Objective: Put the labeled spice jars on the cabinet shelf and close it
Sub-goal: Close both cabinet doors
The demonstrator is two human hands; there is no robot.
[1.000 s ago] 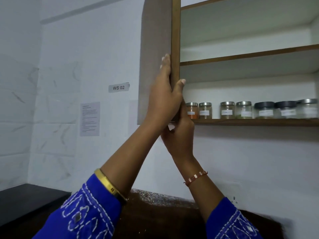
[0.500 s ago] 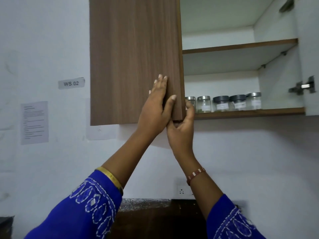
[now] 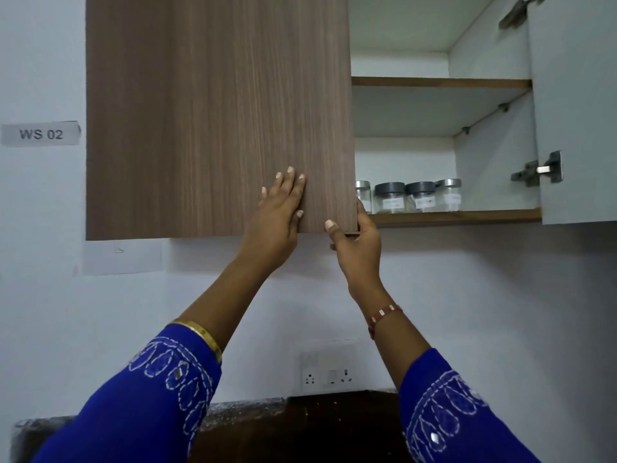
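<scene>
I see the left hand (image 3: 277,215) laid flat on the front of the brown left door (image 3: 217,115), fingers straight and pressing the wood near its lower right corner. The right hand (image 3: 359,248) grips that same corner from below, thumb on the front face and fingers curled round the edge behind it. The door covers the left half of the cabinet. The spice jars (image 3: 410,197) stand in a row on the lower shelf (image 3: 457,216), four showing past the door edge, two of them with dark lids and two with silver lids; their labels are too small for me to read. The right door (image 3: 574,111) hangs wide open, its pale inner face and a hinge (image 3: 537,170) toward me. A "WS 02" tag (image 3: 40,133) sits on the wall at left.
</scene>
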